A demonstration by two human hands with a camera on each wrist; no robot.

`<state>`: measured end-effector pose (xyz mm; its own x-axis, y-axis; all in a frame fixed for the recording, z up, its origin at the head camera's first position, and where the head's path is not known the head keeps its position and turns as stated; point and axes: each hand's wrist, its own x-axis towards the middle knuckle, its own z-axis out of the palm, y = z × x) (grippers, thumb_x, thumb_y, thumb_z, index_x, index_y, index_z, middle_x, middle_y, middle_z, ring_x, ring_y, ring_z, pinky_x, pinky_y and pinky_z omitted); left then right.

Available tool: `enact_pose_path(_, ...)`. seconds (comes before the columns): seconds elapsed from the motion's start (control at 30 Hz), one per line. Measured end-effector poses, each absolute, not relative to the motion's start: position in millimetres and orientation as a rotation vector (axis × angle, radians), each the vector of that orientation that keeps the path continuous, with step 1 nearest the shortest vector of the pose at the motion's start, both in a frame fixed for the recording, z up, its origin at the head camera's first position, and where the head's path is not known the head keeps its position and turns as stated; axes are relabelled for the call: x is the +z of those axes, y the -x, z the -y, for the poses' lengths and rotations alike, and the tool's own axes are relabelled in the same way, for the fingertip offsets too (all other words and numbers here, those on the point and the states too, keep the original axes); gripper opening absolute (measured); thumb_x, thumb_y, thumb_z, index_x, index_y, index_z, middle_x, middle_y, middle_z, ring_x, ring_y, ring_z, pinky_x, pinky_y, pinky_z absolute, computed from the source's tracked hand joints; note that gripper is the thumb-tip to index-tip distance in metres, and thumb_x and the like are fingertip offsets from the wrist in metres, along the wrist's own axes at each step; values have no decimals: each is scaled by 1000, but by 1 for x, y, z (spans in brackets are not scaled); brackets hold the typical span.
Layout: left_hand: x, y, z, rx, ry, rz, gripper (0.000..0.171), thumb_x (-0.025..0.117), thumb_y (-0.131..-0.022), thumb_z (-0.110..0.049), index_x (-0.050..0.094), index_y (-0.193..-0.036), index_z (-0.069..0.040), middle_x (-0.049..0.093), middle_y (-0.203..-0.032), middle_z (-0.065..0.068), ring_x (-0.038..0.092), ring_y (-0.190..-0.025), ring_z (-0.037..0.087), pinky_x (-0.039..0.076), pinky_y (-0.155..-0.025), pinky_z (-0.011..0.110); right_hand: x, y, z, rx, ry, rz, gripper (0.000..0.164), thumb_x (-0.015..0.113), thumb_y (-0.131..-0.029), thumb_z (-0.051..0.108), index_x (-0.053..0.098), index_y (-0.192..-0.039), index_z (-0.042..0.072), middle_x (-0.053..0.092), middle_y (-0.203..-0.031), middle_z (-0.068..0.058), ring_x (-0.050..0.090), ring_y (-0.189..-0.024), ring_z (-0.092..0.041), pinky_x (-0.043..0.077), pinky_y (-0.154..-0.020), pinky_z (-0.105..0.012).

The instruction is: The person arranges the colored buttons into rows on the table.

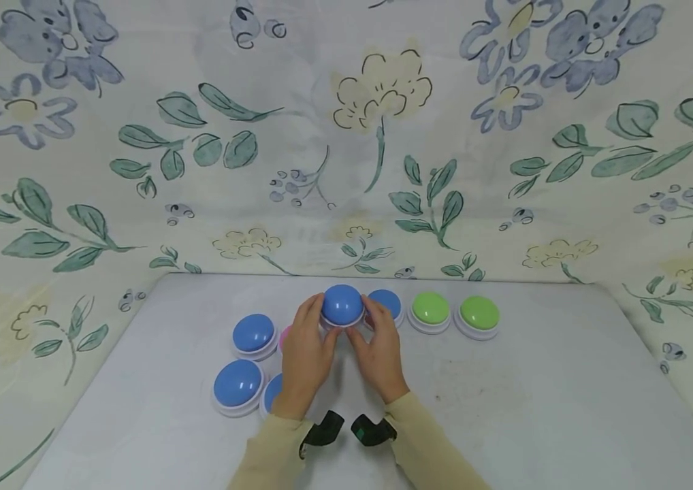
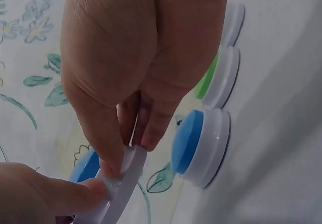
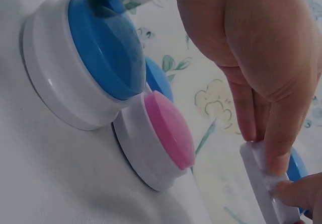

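Both hands hold a blue dome button (image 1: 342,305) with a white base, up off the white table. My left hand (image 1: 306,361) grips its left side and my right hand (image 1: 384,354) its right side, thumbs at the near edge. In the left wrist view the thumbs press on the white base (image 2: 126,183), tilted on edge. Just behind the right fingers sits another blue button (image 1: 388,301). Beside the left hand a pink button (image 3: 170,128) is mostly hidden in the head view, and a blue button (image 1: 273,393) is partly covered by the left wrist.
Two green buttons (image 1: 430,309) (image 1: 479,314) stand in the row to the right. On the left are two more blue buttons (image 1: 253,333) (image 1: 239,383). A floral cloth (image 1: 346,170) hangs behind the white table (image 1: 536,408). Each wrist carries a black camera.
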<state>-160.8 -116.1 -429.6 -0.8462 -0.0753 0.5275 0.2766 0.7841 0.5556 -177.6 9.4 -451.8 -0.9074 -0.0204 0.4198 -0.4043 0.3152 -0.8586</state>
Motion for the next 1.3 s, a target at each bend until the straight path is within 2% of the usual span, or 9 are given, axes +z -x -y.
enact_pose_path(0.5, -432, 177, 120, -941, 23, 2481, 58, 80, -84, -2, 56, -135, 11, 57, -135, 27, 58, -123, 41, 47, -105, 52, -453, 187, 7, 1825, -268, 2224, 55, 67, -92, 4, 46, -141, -11, 48, -140, -30, 48, -133, -40, 42, -111, -47)
enact_pose_path(0.67, -433, 179, 123, -936, -6, 2509, 58, 80, -84, -5, 56, -135, 10, 57, -135, 26, 59, -122, 41, 48, -102, 53, -456, 190, 7, 1890, -293, 2227, 54, 64, -96, 6, 44, -143, -11, 45, -146, -29, 43, -139, -39, 39, -113, -47)
enact_pose_path(0.97, -437, 186, 129, -983, 4, 2572, 56, 77, -86, -2, 54, -136, 11, 56, -135, 29, 64, -111, 40, 52, -95, 53, -460, 192, 6, 1948, -304, 2239, 59, 64, -96, 6, 39, -146, -12, 40, -151, -31, 39, -142, -39, 36, -115, -45)
enact_pose_path(1.3, -439, 188, 130, -1010, 18, 2597, 55, 74, -86, 2, 52, -135, 14, 54, -137, 31, 57, -121, 45, 47, -103, 55, -467, 193, 9, 1969, -304, 2258, 61, 66, -94, 5, 39, -145, -15, 37, -148, -33, 38, -141, -41, 35, -115, -45)
